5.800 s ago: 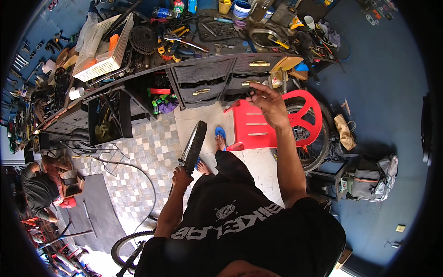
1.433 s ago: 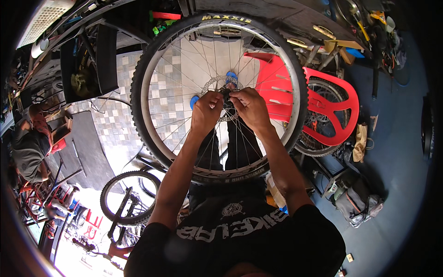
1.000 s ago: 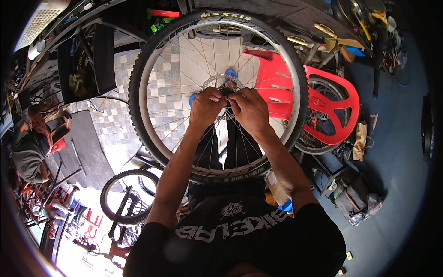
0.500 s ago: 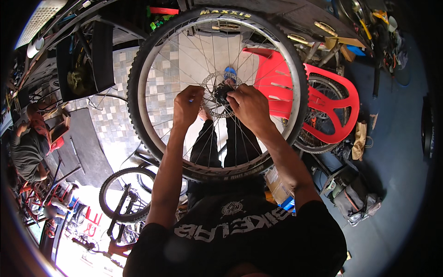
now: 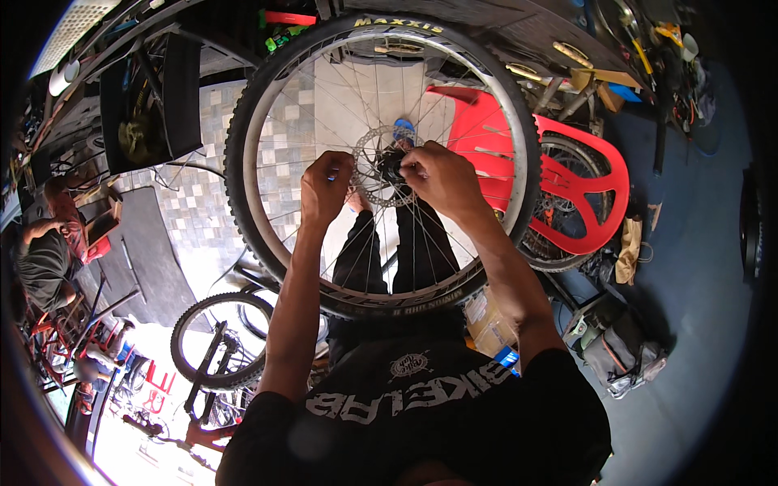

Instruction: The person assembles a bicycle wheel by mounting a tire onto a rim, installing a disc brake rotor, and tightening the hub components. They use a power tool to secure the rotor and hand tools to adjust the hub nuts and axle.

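Observation:
A bicycle wheel with a knobby black tyre and a pale silver rim is in front of me, its flat side facing me. A drilled silver brake disc surrounds the dark hub. At the disc's left edge my left hand is closed with curled fingers; a tiny blue spot shows in it, too small to name. My right hand pinches close against the hub's right side, its fingertips hiding what they grip. Thin spokes run behind and between both hands.
A red plastic chair lies behind the wheel at right, with another wheel behind it. A grey bag is on the blue floor. A bicycle stands at lower left. Another person is at far left. A cardboard box lies beside me.
Both hands stay at the middle of the wheel. The left hand has shifted very slightly left, and the right hand's fingers have moved a little. The wheel looks the same.

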The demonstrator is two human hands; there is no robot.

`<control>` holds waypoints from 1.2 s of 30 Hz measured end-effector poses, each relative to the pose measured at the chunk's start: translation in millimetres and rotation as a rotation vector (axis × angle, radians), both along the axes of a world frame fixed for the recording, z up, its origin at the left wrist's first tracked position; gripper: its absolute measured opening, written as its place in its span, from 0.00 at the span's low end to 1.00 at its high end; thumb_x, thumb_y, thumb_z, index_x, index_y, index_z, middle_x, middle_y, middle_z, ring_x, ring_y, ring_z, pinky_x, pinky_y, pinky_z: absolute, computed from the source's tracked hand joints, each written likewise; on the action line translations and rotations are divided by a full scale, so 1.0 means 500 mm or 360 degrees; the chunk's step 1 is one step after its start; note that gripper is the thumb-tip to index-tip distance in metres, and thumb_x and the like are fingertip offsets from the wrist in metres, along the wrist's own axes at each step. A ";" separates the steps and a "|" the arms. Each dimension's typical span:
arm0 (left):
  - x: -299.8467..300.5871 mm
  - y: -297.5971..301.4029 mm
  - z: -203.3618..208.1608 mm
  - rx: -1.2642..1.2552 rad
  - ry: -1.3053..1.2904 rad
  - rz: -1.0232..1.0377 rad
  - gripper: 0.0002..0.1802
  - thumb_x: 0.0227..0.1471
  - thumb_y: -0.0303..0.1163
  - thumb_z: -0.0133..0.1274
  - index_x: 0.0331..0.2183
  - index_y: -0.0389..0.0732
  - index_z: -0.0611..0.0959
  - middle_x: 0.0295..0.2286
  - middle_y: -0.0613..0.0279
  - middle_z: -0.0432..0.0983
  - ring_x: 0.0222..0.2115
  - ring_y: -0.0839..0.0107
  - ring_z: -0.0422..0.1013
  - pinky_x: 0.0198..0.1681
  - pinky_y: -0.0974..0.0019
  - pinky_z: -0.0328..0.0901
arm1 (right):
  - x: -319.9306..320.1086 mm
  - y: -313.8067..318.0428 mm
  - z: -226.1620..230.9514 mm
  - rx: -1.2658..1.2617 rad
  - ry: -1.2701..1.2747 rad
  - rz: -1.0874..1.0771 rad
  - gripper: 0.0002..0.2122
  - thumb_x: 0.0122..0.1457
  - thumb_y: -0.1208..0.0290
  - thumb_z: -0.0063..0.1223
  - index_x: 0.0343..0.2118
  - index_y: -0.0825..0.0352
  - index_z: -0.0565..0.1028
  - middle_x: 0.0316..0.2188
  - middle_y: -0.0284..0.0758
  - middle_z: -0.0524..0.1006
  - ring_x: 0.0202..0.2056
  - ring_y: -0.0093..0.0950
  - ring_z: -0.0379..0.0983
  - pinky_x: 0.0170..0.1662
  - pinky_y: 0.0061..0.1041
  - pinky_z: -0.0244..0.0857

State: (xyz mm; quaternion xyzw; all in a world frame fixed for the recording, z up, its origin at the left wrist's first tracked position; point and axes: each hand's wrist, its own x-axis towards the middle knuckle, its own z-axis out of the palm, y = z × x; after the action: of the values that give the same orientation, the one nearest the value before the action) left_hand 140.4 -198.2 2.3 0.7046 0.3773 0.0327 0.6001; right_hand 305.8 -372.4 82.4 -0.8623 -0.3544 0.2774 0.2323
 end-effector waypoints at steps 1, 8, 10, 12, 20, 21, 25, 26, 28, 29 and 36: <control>-0.003 0.001 -0.001 -0.0017 -0.0038 0.0009 0.11 0.62 0.32 0.59 0.40 0.33 0.86 0.32 0.55 0.86 0.33 0.69 0.81 0.40 0.65 0.74 | 0.002 -0.005 0.000 0.0026 -0.0047 0.0019 0.06 0.58 0.66 0.68 0.35 0.59 0.82 0.29 0.31 0.78 0.30 0.33 0.81 0.33 0.35 0.74; -0.004 0.001 -0.009 0.0004 -0.0076 0.0003 0.10 0.63 0.32 0.60 0.40 0.35 0.86 0.30 0.62 0.85 0.30 0.76 0.79 0.37 0.69 0.73 | 0.001 -0.008 -0.006 -0.0070 -0.0252 0.0283 0.05 0.59 0.65 0.65 0.35 0.57 0.84 0.32 0.31 0.80 0.31 0.33 0.82 0.34 0.35 0.75; -0.002 0.001 -0.004 0.0012 -0.0030 0.0000 0.11 0.62 0.32 0.60 0.40 0.34 0.86 0.30 0.57 0.85 0.31 0.72 0.80 0.38 0.66 0.73 | 0.005 0.001 -0.008 -0.0097 -0.0274 0.0376 0.05 0.59 0.66 0.64 0.33 0.59 0.84 0.33 0.32 0.80 0.31 0.35 0.82 0.34 0.37 0.76; 0.001 0.001 0.003 0.0015 -0.0001 -0.0005 0.11 0.62 0.32 0.60 0.40 0.33 0.86 0.31 0.55 0.86 0.31 0.70 0.80 0.39 0.64 0.73 | 0.012 0.012 -0.010 -0.0094 -0.0293 0.0444 0.05 0.58 0.67 0.62 0.30 0.62 0.83 0.31 0.34 0.80 0.32 0.37 0.82 0.35 0.38 0.77; 0.001 0.001 0.006 0.0002 -0.0020 0.0004 0.12 0.62 0.34 0.60 0.40 0.34 0.87 0.31 0.53 0.86 0.32 0.69 0.81 0.39 0.64 0.73 | 0.023 0.030 -0.030 -0.0243 -0.0350 0.0689 0.07 0.55 0.67 0.62 0.28 0.66 0.82 0.33 0.35 0.81 0.31 0.38 0.82 0.35 0.39 0.78; -0.001 0.001 0.001 0.0001 -0.0015 0.0012 0.12 0.62 0.34 0.60 0.40 0.33 0.87 0.31 0.53 0.86 0.32 0.69 0.81 0.39 0.64 0.73 | 0.023 0.028 -0.035 -0.0267 -0.0337 0.0708 0.07 0.56 0.67 0.62 0.29 0.65 0.81 0.35 0.35 0.81 0.31 0.38 0.82 0.35 0.40 0.78; -0.005 0.000 -0.010 0.0079 -0.0018 -0.0003 0.13 0.61 0.34 0.60 0.40 0.33 0.87 0.32 0.52 0.86 0.32 0.69 0.81 0.39 0.63 0.73 | 0.019 0.016 -0.051 -0.0190 -0.0265 0.0674 0.08 0.55 0.64 0.62 0.30 0.64 0.79 0.35 0.37 0.80 0.30 0.41 0.81 0.34 0.42 0.78; 0.003 0.003 -0.011 0.0140 -0.0067 -0.0012 0.13 0.61 0.34 0.60 0.40 0.33 0.87 0.32 0.52 0.86 0.32 0.68 0.81 0.39 0.63 0.73 | 0.017 0.013 -0.050 -0.0163 -0.0251 0.0663 0.08 0.56 0.64 0.62 0.31 0.63 0.79 0.36 0.37 0.80 0.31 0.41 0.81 0.35 0.41 0.78; 0.017 0.002 0.000 0.0058 0.0050 -0.0015 0.12 0.61 0.34 0.60 0.40 0.34 0.88 0.32 0.53 0.86 0.34 0.68 0.82 0.39 0.63 0.74 | 0.019 0.009 -0.039 -0.0010 -0.0186 0.0595 0.08 0.56 0.64 0.63 0.32 0.62 0.78 0.35 0.36 0.79 0.33 0.40 0.81 0.36 0.41 0.77; 0.026 0.003 0.011 0.0070 0.0029 -0.0040 0.11 0.61 0.33 0.60 0.40 0.35 0.88 0.32 0.55 0.86 0.34 0.68 0.82 0.39 0.62 0.74 | 0.028 0.008 -0.030 -0.0006 -0.0081 0.0568 0.08 0.56 0.65 0.63 0.32 0.62 0.77 0.35 0.36 0.79 0.34 0.39 0.81 0.36 0.40 0.77; 0.093 -0.025 0.118 0.0612 -0.0542 -0.0480 0.14 0.52 0.23 0.67 0.42 0.40 0.87 0.37 0.53 0.82 0.39 0.54 0.80 0.41 0.57 0.76 | 0.318 0.039 0.101 0.0882 -0.0268 -0.0257 0.05 0.60 0.74 0.64 0.38 0.59 0.81 0.33 0.31 0.80 0.33 0.25 0.79 0.35 0.27 0.73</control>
State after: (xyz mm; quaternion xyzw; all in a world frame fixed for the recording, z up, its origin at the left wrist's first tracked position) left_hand 186.8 -210.8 61.2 0.8378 0.1491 0.1320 0.5083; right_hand 464.8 -353.0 132.9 -0.8115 -0.3648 0.0783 0.4498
